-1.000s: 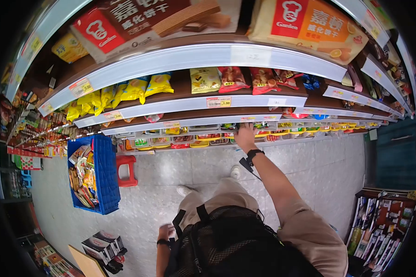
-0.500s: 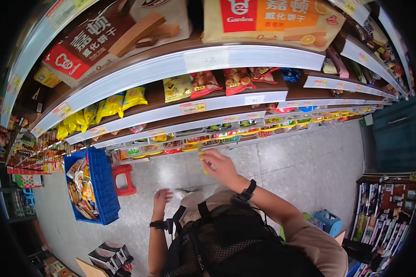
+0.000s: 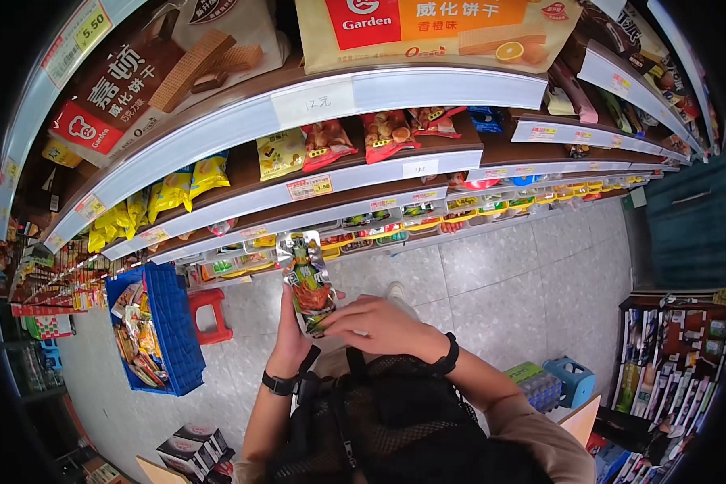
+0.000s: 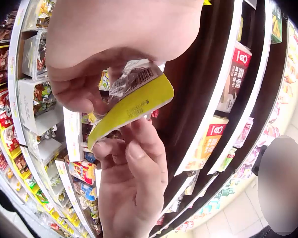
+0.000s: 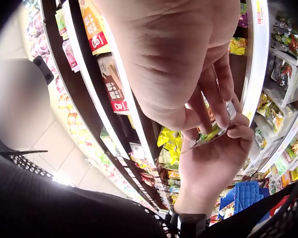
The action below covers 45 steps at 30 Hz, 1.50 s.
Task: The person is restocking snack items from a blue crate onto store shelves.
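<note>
In the head view a snack packet (image 3: 305, 270), silver and green with a food picture, stands upright in front of the lower shelves. My left hand (image 3: 290, 335) holds it from the left and behind. From the right, my right hand (image 3: 387, 327) pinches its lower corner. The left wrist view shows the yellow-edged back of the packet (image 4: 144, 101), with a barcode, between both hands. In the right wrist view, the right fingers (image 5: 216, 96) cover much of the packet (image 5: 211, 135), which lies against the left palm (image 5: 213, 161).
Shelves ahead carry Garden wafer bags (image 3: 436, 36), yellow snack bags (image 3: 169, 189) and red packets (image 3: 328, 145). Low bins (image 3: 460, 216) hold small packs. To the left are a blue crate (image 3: 181, 335) full of snacks and a red stool (image 3: 211, 315). A blue stool (image 3: 573, 381) stands right.
My right hand has drawn back from the low bins, bringing the snack packet toward my body. My left hand has risen from my side and now holds the packet too.
</note>
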Each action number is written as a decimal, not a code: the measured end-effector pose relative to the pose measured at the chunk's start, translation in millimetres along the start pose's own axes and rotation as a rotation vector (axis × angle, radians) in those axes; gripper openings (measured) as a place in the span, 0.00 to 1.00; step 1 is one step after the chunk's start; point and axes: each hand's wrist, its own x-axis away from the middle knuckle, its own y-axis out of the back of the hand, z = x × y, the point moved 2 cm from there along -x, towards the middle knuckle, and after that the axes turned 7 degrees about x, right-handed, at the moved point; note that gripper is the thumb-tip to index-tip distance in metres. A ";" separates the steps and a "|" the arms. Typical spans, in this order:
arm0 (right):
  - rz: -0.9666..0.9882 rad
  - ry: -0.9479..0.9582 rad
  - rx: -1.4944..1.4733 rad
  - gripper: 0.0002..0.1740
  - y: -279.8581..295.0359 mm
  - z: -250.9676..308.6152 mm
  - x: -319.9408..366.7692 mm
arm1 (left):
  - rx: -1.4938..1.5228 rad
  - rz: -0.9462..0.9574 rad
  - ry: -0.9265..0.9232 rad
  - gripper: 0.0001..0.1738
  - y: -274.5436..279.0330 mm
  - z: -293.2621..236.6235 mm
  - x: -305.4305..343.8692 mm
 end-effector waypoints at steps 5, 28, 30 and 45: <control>-0.087 -0.217 0.041 0.11 3.6 -1.8 2.4 | 0.235 -0.147 -0.026 0.40 -11.5 -4.9 9.4; 0.127 -0.437 -0.113 0.13 -13.4 -9.1 4.6 | 0.184 0.010 -0.055 0.42 -4.6 -5.6 21.2; 0.121 -0.432 -0.118 0.13 -14.3 -9.0 4.4 | 0.197 -0.004 -0.063 0.42 -2.0 -3.7 20.8; 0.101 -0.455 -0.172 0.13 -10.5 -2.8 0.0 | 0.214 -0.029 -0.076 0.45 -0.4 -4.9 22.1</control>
